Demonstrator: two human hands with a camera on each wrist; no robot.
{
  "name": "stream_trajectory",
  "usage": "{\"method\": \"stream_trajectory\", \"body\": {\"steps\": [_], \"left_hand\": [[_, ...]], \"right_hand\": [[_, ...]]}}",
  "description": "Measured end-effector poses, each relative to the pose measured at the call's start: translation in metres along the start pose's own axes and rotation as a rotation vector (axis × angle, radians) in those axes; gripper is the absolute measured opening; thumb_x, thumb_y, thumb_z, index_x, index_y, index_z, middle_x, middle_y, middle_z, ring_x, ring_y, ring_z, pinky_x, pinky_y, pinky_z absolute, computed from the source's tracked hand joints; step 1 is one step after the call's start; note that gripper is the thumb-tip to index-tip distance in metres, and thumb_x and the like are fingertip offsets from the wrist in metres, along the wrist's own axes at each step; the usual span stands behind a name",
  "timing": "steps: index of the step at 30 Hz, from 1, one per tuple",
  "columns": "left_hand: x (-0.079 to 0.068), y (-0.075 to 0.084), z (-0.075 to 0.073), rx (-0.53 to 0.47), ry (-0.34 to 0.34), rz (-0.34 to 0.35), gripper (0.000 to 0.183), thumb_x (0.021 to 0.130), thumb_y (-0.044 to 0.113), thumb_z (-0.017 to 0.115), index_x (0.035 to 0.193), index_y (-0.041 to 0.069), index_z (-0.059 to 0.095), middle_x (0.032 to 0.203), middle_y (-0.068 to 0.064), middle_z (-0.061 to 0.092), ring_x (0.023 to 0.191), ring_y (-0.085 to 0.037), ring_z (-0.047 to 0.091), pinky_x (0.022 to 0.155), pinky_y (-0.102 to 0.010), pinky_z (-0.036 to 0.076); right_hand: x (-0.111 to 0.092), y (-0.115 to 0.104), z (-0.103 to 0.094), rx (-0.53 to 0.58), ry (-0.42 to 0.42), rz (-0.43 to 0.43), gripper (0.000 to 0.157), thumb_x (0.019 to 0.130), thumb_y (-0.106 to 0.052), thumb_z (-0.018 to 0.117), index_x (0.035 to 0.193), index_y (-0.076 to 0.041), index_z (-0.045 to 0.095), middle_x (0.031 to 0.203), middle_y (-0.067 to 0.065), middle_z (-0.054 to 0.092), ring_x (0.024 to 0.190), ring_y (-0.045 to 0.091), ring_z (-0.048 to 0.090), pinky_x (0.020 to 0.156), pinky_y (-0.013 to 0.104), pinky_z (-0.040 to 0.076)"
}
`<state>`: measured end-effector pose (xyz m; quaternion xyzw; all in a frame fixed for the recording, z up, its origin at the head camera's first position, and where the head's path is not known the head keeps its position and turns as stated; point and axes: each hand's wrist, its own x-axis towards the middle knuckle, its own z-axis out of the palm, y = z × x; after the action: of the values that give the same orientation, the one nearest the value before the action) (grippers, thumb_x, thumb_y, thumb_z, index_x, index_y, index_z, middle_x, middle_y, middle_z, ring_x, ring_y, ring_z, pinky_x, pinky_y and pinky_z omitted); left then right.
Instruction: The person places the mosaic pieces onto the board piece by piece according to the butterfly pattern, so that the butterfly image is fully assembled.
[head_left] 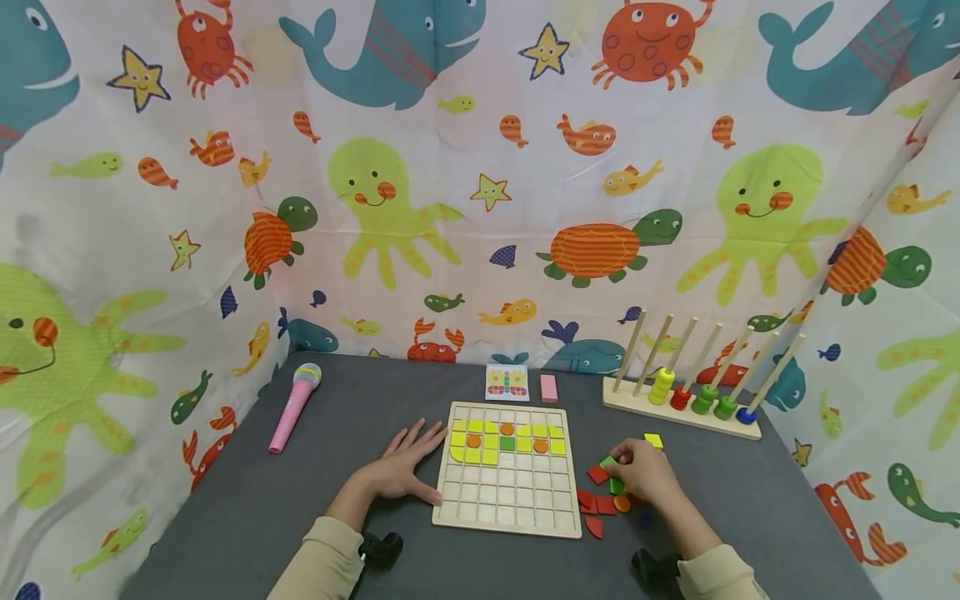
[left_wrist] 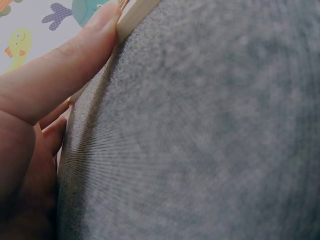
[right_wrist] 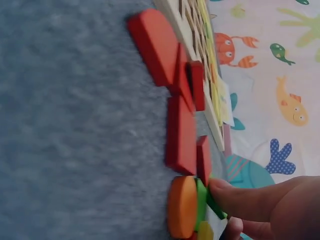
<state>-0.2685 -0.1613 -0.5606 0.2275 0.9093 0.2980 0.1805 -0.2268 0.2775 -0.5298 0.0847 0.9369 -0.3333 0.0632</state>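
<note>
A wooden grid board (head_left: 506, 508) lies on the grey table, its upper rows holding yellow tiles (head_left: 489, 457), orange discs (head_left: 540, 447) and one green square (head_left: 507, 443). My left hand (head_left: 401, 467) rests at the board's left side with fingers spread, the thumb touching the edge near the lower corner. To the right of the board, my right hand (head_left: 647, 473) pinches a green tile (right_wrist: 216, 200) between thumb and fingers. Around it lie red pieces (right_wrist: 181, 132), another green tile (head_left: 617, 486), an orange disc (right_wrist: 182, 206) and a yellow tile (head_left: 653, 440).
Behind the board stand a picture card (head_left: 507, 392) and a pink block (head_left: 549, 388). A peg stand with coloured rings (head_left: 678, 408) is at the back right, and a pink toy microphone (head_left: 292, 412) lies at the left. A sea-animal curtain (head_left: 465, 208) encloses the table.
</note>
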Motion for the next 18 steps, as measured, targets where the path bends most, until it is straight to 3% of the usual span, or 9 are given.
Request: {"method": "stream_trajectory", "body": {"steps": [10, 18], "left_hand": [[0.004, -0.011, 0.007, 0.004, 0.022, 0.047, 0.125, 0.065, 0.075, 0.078, 0.164, 0.031, 0.016, 0.171, 0.005, 0.007, 0.158, -0.029, -0.009, 0.122, -0.060, -0.005], [-0.001, 0.000, 0.000, -0.017, -0.004, 0.039, 0.123, 0.069, 0.064, 0.083, 0.164, 0.022, 0.018, 0.172, -0.004, 0.009, 0.157, -0.035, -0.009, 0.121, -0.064, -0.005]], "right_hand": [[0.014, -0.019, -0.009, 0.112, 0.000, -0.037, 0.027, 0.093, -0.031, 0.074, 0.096, -0.006, 0.064, 0.082, 0.007, 0.064, 0.069, 0.021, 0.055, 0.057, 0.029, 0.046], [0.018, -0.050, 0.001, 0.152, 0.022, -0.095, 0.023, 0.093, -0.028, 0.075, 0.101, -0.007, 0.071, 0.081, 0.009, 0.072, 0.066, 0.018, 0.060, 0.059, 0.029, 0.047]]}}
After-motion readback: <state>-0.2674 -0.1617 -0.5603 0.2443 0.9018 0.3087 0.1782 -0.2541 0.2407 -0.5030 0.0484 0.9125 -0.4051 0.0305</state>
